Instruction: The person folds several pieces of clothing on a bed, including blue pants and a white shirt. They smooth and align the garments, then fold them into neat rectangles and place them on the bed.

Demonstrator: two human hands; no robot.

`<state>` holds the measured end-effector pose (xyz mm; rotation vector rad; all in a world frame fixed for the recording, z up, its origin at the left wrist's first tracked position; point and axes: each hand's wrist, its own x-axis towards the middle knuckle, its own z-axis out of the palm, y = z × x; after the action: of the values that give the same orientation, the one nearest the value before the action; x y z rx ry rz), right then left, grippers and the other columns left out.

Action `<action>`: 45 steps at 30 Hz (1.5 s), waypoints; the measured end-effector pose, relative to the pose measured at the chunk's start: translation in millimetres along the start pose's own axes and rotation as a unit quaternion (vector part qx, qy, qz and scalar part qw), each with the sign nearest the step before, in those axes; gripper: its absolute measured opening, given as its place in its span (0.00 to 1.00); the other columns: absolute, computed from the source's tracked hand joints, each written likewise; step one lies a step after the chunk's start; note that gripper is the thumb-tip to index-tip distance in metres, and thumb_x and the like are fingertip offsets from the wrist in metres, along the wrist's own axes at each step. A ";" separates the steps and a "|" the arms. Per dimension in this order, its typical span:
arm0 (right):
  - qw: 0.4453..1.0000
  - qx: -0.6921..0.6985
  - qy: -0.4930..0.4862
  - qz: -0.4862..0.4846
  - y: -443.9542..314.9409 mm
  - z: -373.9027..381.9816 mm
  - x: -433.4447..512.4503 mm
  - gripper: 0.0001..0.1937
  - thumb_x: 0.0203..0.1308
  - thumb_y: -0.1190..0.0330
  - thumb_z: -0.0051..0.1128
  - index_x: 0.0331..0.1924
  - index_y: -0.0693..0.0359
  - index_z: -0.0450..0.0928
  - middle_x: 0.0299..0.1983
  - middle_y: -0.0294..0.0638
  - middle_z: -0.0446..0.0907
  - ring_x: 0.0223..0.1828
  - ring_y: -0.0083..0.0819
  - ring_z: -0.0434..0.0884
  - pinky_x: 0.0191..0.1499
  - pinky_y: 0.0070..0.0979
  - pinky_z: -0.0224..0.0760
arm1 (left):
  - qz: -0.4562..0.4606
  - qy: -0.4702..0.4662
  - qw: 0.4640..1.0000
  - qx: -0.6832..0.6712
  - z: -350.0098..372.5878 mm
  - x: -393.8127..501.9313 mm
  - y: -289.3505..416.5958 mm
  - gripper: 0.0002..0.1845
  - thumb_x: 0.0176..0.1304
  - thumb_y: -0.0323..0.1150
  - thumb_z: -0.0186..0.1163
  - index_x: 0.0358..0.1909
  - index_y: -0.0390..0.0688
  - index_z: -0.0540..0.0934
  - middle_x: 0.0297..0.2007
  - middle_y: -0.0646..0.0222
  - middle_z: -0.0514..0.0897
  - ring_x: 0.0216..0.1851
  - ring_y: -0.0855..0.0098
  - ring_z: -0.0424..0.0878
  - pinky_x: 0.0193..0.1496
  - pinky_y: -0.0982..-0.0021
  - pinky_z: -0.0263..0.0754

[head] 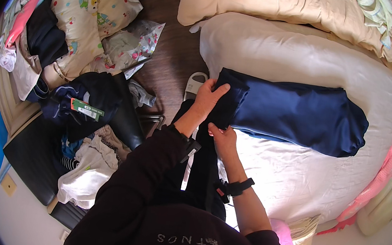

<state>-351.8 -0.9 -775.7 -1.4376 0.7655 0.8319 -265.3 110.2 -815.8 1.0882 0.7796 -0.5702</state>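
Observation:
A folded navy blue garment (291, 111), its cloth smooth and slightly shiny, lies lengthwise on the white bed sheet (308, 179). Its left end is turned over into a darker flap. My left hand (204, 103) grips the upper left edge of that flap, thumb on top and fingers beneath, hidden by the cloth. At the flap's lower corner, my right hand (223, 139) pinches the edge between thumb and fingers. The garment's rounded, gathered end lies away from both hands, to the right.
Beige bedding (272, 5) lies along the bed's far side. To the left, a black chair (33, 156) bears white clothes (89, 175) and dark clothes with a tag. A patterned quilt (88, 6) and a plastic bag (135, 44) lie beyond. A slipper (194, 84) is on the floor.

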 end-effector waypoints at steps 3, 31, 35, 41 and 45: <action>1.000 0.013 0.017 0.008 -2.3 -4.3 -9.6 0.11 0.59 0.64 0.58 0.36 0.65 0.75 0.28 0.37 0.79 0.30 0.22 0.77 0.35 0.19 0.68 | 0.008 0.037 0.999 -0.017 4.9 6.6 -4.1 0.22 0.59 0.40 0.64 0.48 0.34 0.72 0.37 0.66 0.80 0.37 0.77 0.77 0.40 0.77 0.72; 0.993 0.072 0.031 -0.083 -14.1 -27.3 -35.2 0.16 0.57 0.69 0.54 0.48 0.68 0.73 0.37 0.38 0.79 0.39 0.22 0.76 0.44 0.21 0.69 | 0.089 -0.017 0.996 0.024 0.7 10.2 31.5 0.19 0.56 0.24 0.60 0.50 0.39 0.73 0.45 0.71 0.76 0.41 0.80 0.74 0.43 0.81 0.68; 0.988 0.139 0.035 -0.054 -9.3 -37.0 -35.0 0.16 0.56 0.68 0.54 0.47 0.69 0.73 0.37 0.38 0.79 0.40 0.22 0.75 0.45 0.23 0.69 | 0.059 0.016 0.998 0.028 2.2 -0.4 37.7 0.20 0.54 0.29 0.61 0.50 0.39 0.75 0.34 0.78 0.77 0.33 0.86 0.72 0.29 0.85 0.64; 0.982 0.179 -0.010 -0.055 -22.0 -45.6 -38.7 0.16 0.58 0.70 0.51 0.49 0.70 0.72 0.42 0.37 0.78 0.45 0.22 0.73 0.51 0.21 0.65 | 0.056 0.031 0.998 -0.017 5.7 1.3 35.0 0.17 0.54 0.30 0.61 0.47 0.39 0.76 0.34 0.78 0.77 0.28 0.88 0.70 0.23 0.87 0.57; 0.982 0.181 -0.032 -0.035 -29.7 -46.9 -41.7 0.17 0.58 0.70 0.51 0.50 0.69 0.72 0.42 0.37 0.78 0.45 0.22 0.74 0.51 0.21 0.65 | 0.054 0.022 0.998 -0.020 1.5 0.6 33.8 0.15 0.54 0.30 0.60 0.45 0.41 0.77 0.32 0.80 0.76 0.25 0.89 0.68 0.22 0.87 0.54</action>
<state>-346.0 -47.8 -724.8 -1.1019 0.7675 0.6437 -239.4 121.3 -797.0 1.1030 0.7624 -0.4382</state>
